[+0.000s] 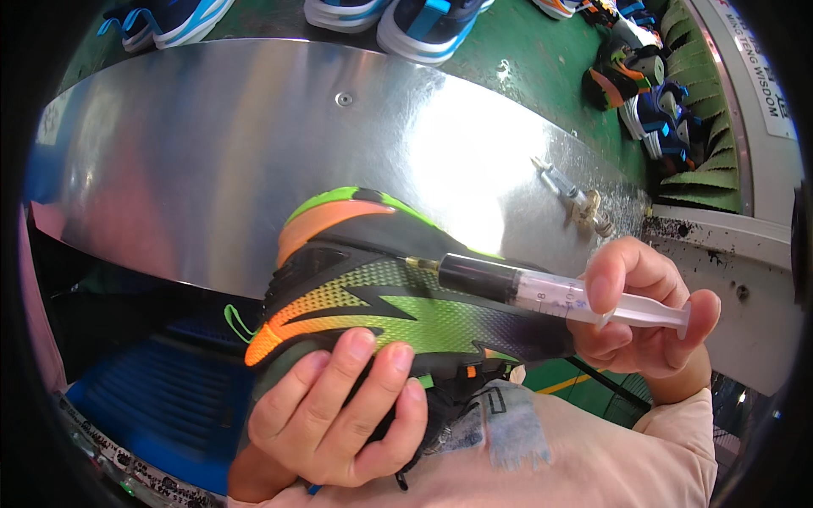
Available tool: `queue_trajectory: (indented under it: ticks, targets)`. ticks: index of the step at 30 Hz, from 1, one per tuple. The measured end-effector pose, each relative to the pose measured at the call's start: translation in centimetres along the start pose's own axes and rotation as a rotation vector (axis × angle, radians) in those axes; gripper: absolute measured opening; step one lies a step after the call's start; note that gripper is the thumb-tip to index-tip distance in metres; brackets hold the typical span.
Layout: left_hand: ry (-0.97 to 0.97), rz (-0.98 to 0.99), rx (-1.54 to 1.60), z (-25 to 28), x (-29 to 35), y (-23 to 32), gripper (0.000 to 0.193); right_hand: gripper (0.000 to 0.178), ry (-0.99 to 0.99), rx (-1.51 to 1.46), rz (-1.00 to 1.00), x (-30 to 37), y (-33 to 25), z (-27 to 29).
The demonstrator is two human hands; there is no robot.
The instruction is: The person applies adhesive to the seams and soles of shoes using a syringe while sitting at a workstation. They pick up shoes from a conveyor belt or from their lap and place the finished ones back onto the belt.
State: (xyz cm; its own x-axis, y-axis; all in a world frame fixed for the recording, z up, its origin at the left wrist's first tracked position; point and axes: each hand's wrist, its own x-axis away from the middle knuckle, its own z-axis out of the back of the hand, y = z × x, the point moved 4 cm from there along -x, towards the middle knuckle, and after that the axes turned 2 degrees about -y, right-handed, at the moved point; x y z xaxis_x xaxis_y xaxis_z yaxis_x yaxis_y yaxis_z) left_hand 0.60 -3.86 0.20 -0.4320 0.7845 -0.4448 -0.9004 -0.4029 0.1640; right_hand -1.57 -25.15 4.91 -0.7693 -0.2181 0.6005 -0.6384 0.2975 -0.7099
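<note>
My left hand [343, 415] grips a sneaker [356, 292] with orange, yellow-green and black patterned mesh, tilted on its side in front of me. Its fingers wrap over the near edge of the upper, and a green heel loop sticks out at the left. Between the fingers and thumb of my right hand [648, 309] is a clear plastic syringe [542, 290], partly filled with dark liquid, with the thumb at the plunger end. Its needle tip points left and lies at the line where the upper meets the black sole; whether it touches is hard to tell.
A shiny metal work plate [229, 144] spans the space beyond the shoe. A second syringe [559, 182] lies on it at the right, by a lumpy brownish fitting [590, 212]. Blue-and-white sneakers [428, 30] and other shoes [622, 76] stand on the green surface behind.
</note>
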Motion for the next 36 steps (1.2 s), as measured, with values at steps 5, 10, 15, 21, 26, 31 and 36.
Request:
queue_trajectory:
  ticks: [5, 10, 15, 21, 26, 31, 36]
  targets:
    - [-0.045, 0.038, -0.043, 0.6, 1.5, 0.9, 0.010, 0.092, 0.140, 0.086, -0.118, 2.5, 0.4, 0.3]
    - [0.011, 0.066, -0.090, 0.7, 2.4, 1.7, 0.011, 0.085, 0.165, 0.112, -0.076, 5.9, 0.1, 0.7]
    - [0.017, 0.068, -0.068, 1.0, 1.3, 1.8, 0.012, 0.087, 0.141, 0.079, 0.001, 8.8, 0.4, 2.0]
    - [-0.054, 0.078, -0.084, 1.3, -1.5, 1.6, 0.018, 0.090, 0.140, 0.002, 0.129, 11.0, 1.9, 5.2]
    - [-0.174, 0.045, -0.089, 1.1, -5.2, 1.8, 0.034, 0.093, 0.125, -0.109, 0.256, 11.0, 5.2, 9.8]
    - [-0.456, 0.055, -0.001, -0.2, -10.9, -0.3, 0.049, 0.093, 0.143, -0.323, 0.356, 9.2, 8.3, 12.8]
    - [-0.742, 0.033, -0.201, -0.9, -15.4, -0.9, 0.074, 0.089, 0.123, -0.463, 0.331, 8.2, 10.1, 13.8]
